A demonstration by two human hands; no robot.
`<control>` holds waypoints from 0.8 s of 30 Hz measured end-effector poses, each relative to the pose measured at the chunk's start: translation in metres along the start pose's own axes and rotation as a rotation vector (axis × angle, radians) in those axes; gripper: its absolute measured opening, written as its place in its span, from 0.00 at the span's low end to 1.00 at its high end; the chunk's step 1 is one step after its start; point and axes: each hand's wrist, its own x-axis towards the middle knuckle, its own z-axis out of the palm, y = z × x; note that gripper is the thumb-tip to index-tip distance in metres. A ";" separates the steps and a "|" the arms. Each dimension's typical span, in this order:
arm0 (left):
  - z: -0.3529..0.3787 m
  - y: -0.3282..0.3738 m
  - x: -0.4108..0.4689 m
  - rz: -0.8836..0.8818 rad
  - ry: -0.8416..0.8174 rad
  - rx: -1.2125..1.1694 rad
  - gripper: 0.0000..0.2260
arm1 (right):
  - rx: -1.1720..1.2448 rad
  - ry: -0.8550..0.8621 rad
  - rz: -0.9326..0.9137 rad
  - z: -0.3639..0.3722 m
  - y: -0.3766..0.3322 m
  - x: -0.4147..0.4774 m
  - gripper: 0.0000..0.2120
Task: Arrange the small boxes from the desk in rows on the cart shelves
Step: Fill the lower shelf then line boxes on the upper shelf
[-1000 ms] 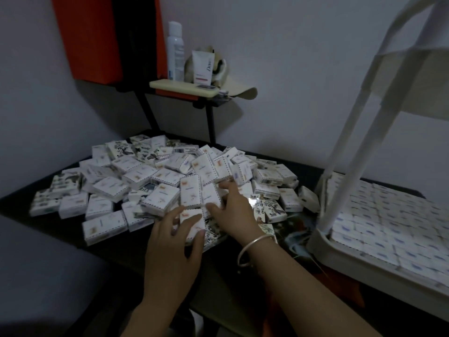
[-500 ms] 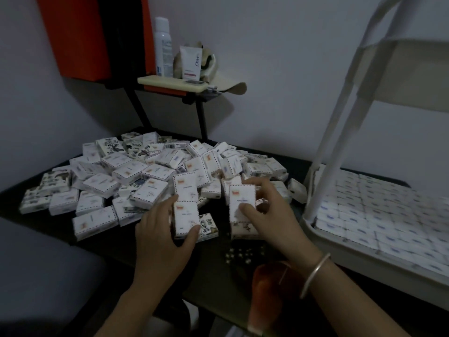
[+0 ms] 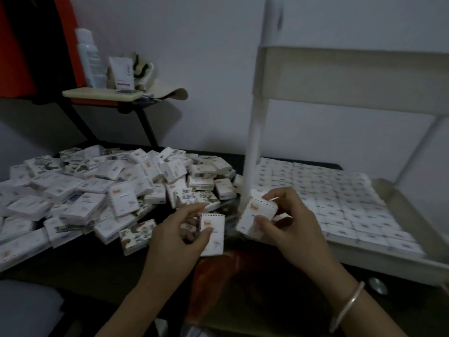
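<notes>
Dim room, pale wall (image 3: 218, 69). Loose small boxes (image 3: 92, 190) are heaped on the dark table (image 3: 85, 271), and more sit in rows on the white cart shelf (image 3: 388, 263) at right. The left hand (image 3: 175, 239) has its fingers clamped on one box (image 3: 213, 237). The right hand (image 3: 291, 229) grips a second box (image 3: 255, 215) beside the cart.

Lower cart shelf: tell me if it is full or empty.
Nearly full. Small boxes lie in tight rows across the lower shelf; its near left corner is hidden behind the right hand.
</notes>
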 end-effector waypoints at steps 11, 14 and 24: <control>0.107 0.100 0.008 0.246 -0.223 -0.191 0.20 | -0.139 0.475 -0.071 -0.136 0.044 -0.039 0.16; 0.132 0.118 0.019 0.317 -0.264 -0.197 0.18 | -0.393 0.560 -0.051 -0.170 0.053 -0.056 0.19; 0.205 0.154 0.044 0.372 -0.363 -0.308 0.17 | -0.987 0.449 0.009 -0.204 0.085 -0.077 0.16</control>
